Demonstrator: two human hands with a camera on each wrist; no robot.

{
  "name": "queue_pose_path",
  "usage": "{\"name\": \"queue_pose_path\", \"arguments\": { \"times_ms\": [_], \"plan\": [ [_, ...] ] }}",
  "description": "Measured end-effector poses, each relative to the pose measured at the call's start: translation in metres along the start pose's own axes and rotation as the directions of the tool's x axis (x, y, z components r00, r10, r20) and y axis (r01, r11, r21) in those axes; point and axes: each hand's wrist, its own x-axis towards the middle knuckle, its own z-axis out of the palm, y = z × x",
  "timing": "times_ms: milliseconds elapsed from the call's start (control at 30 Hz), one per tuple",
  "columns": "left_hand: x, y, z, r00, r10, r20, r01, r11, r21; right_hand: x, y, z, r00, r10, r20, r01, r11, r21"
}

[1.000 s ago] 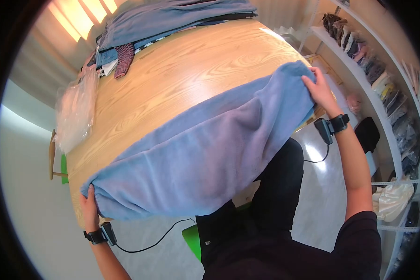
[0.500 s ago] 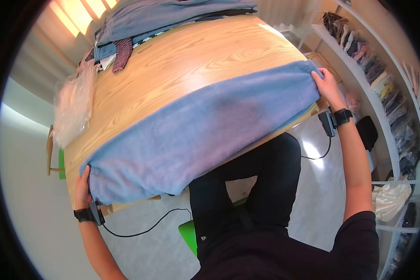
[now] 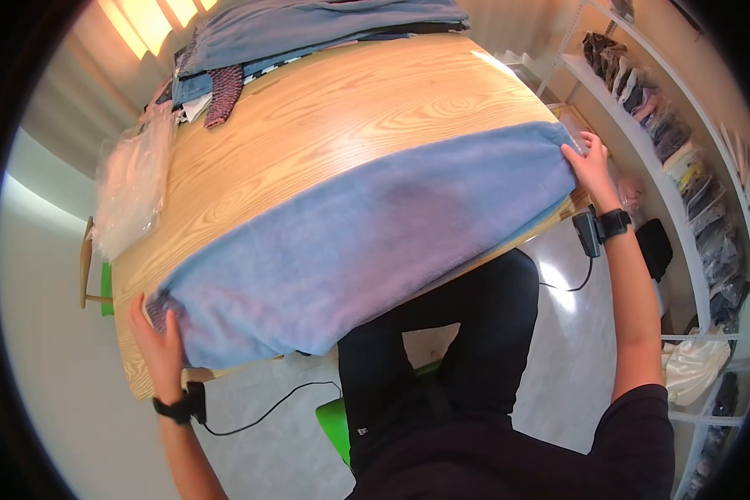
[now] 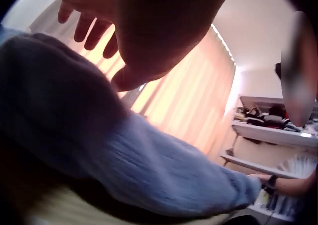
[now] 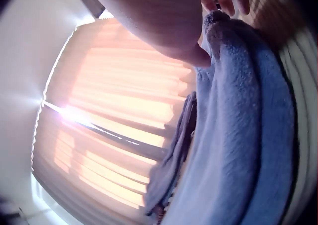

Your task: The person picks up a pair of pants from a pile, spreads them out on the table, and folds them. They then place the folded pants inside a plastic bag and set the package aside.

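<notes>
Bagged garments (image 3: 671, 137) on shelves (image 3: 607, 98) and piled clothes (image 3: 333, 35) suggest a clothing stockroom.

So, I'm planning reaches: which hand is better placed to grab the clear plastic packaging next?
Left, probably. The left hand, fingers spread, is at the end of the long blue fleece cloth nearer the clear plastic packaging; the right hand is at the opposite end.

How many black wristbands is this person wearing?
2: one wristband just behind the left hand, another wristband just behind the right hand. Both show in the head view.
</notes>
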Motion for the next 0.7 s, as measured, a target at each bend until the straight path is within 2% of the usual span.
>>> {"name": "queue_pose_path", "arguments": {
  "times_ms": [33,67,100,133,167,200,233,267,300,367,400,433,467,500,533,567,600,667,700],
  "plan": [
    [-0.008,0.022,-0.008,0.996,0.056,0.063,-0.053,0.998,-0.039,-0.004,-0.008,-0.006,0.983,0.173,0.058,-0.181,0.966,0.186],
    [-0.018,0.044,-0.012,0.986,0.111,0.123,-0.102,0.991,-0.083,-0.008,-0.015,-0.013,0.934,0.326,0.144,-0.357,0.866,0.351],
    [-0.029,0.066,-0.014,0.973,0.113,0.2,-0.09,0.989,-0.121,-0.016,-0.019,-0.019,0.933,0.326,0.149,-0.358,0.868,0.345],
    [-0.039,0.086,-0.014,0.956,0.113,0.272,-0.072,0.985,-0.155,-0.023,-0.023,-0.025,0.871,0.411,0.267,-0.488,0.676,0.552],
    [-0.046,0.1,-0.012,0.956,0.103,0.273,-0.064,0.987,-0.149,-0.028,-0.03,-0.028,0.797,0.449,0.404,-0.586,0.415,0.696],
    [-0.051,0.111,-0.011,0.924,0.184,0.334,-0.138,0.978,-0.157,-0.033,-0.037,-0.029,0.797,0.442,0.411,-0.588,0.414,0.695],
    [-0.054,0.12,-0.009,0.882,0.263,0.392,-0.212,0.963,-0.169,-0.039,-0.047,-0.03,0.943,0.317,0.099,-0.317,0.768,0.556],
    [-0.055,0.128,-0.006,0.884,0.255,0.393,-0.206,0.965,-0.162,-0.046,-0.061,-0.033,0.985,0.06,-0.161,-0.016,0.965,0.26],
    [-0.056,0.134,0.001,0.876,0.302,0.376,-0.228,0.946,-0.23,-0.055,-0.098,-0.046,0.979,-0.119,-0.166,0.147,0.975,0.167],
    [-0.054,0.149,0.014,0.868,0.336,0.365,-0.237,0.927,-0.29,-0.069,-0.149,-0.057,0.966,-0.259,0.01,0.245,0.927,0.285],
    [-0.051,0.158,0.021,0.897,0.319,0.306,-0.19,0.903,-0.384,-0.077,-0.17,-0.06,0.965,-0.262,0.022,0.244,0.925,0.293],
    [-0.048,0.166,0.027,0.924,0.294,0.245,-0.15,0.867,-0.476,-0.084,-0.188,-0.063,0.944,-0.294,0.152,0.201,0.874,0.443],
    [-0.045,0.175,0.032,0.925,0.288,0.247,-0.146,0.871,-0.47,-0.089,-0.198,-0.063,0.902,-0.34,0.265,0.134,0.805,0.577],
    [-0.042,0.183,0.037,0.946,0.229,0.228,-0.089,0.863,-0.497,-0.093,-0.202,-0.059,0.902,-0.346,0.259,0.137,0.799,0.586],
    [-0.036,0.187,0.041,0.963,0.17,0.211,-0.036,0.852,-0.523,-0.097,-0.205,-0.053,0.869,-0.445,0.215,0.306,0.826,0.472],
    [-0.034,0.185,0.046,0.961,0.146,0.235,-0.019,0.882,-0.471,-0.103,-0.206,-0.048,0.82,-0.539,0.192,0.459,0.821,0.34],
    [-0.038,0.178,0.053,0.961,0.142,0.237,-0.016,0.886,-0.464,-0.11,-0.205,-0.044,0.819,-0.54,0.193,0.457,0.819,0.348],
    [-0.044,0.165,0.065,0.965,0.047,0.257,-0.006,0.987,-0.158,-0.116,-0.195,-0.036,0.876,-0.34,0.343,0.318,0.94,0.121],
    [-0.045,0.163,0.065,0.965,0.04,0.258,0.0,0.988,-0.154,-0.117,-0.188,-0.036,0.872,-0.345,0.347,0.321,0.939,0.125]
  ]
}}
